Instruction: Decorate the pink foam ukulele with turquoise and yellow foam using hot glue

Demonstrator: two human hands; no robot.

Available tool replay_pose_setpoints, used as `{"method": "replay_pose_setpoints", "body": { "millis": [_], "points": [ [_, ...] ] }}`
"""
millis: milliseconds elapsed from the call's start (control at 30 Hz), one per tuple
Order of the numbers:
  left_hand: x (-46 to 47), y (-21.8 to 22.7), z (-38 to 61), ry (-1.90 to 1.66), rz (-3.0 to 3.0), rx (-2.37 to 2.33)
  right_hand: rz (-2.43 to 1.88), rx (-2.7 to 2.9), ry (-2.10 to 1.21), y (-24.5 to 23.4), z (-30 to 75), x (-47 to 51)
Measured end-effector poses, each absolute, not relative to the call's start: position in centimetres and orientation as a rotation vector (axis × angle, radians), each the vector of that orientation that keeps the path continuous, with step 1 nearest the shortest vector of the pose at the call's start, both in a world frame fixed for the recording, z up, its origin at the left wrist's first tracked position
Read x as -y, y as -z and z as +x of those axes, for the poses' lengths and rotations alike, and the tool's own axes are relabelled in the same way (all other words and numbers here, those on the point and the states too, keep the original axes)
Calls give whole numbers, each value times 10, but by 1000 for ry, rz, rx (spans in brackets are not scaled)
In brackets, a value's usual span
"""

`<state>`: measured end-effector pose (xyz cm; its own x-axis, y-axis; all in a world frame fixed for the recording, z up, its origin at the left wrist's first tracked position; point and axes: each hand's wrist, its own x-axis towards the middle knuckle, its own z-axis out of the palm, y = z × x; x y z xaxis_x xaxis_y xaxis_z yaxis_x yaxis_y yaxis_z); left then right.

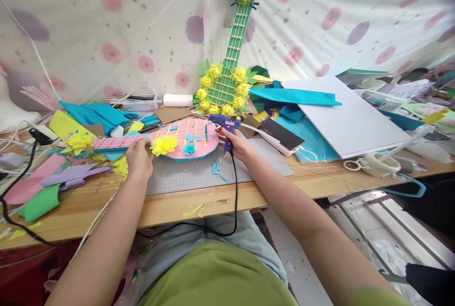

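A pink paper guitar [180,128] with yellow strips, a yellow paper flower [164,145] and a small blue paper flower [189,148] lies over the grey cutting mat [185,178]. My left hand [139,156] grips its neck close to the body. In my right hand [234,142] is a blue hot glue gun [227,128], its nozzle pointing left over the guitar's right edge. A black cord [236,192] drops from the gun's handle past the table edge. Loose blue paper scraps [217,169] lie on the mat below the guitar.
A green paper guitar [231,59] with yellow flowers leans against the patterned curtain behind. To the right are a phone [282,133], a white board [344,111] and a tape roll [377,164]. Coloured paper [42,178] clutters the left side of the wooden table [305,173].
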<state>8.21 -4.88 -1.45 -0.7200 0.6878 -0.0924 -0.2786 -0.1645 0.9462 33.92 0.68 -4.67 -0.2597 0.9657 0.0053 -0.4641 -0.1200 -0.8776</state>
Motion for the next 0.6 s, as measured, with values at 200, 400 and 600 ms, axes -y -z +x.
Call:
{"method": "replay_pose_setpoints", "body": {
  "millis": [200,400,600],
  "points": [
    [14,10,81,-2017,613,-1433,-766,990,-1591,48,330,-23],
    [-3,36,68,-2030,613,-1555,-810,985,-1555,55,331,-32],
    [29,44,69,-2325,997,-1630,-830,1087,-1278,40,353,-15]
  ]
}}
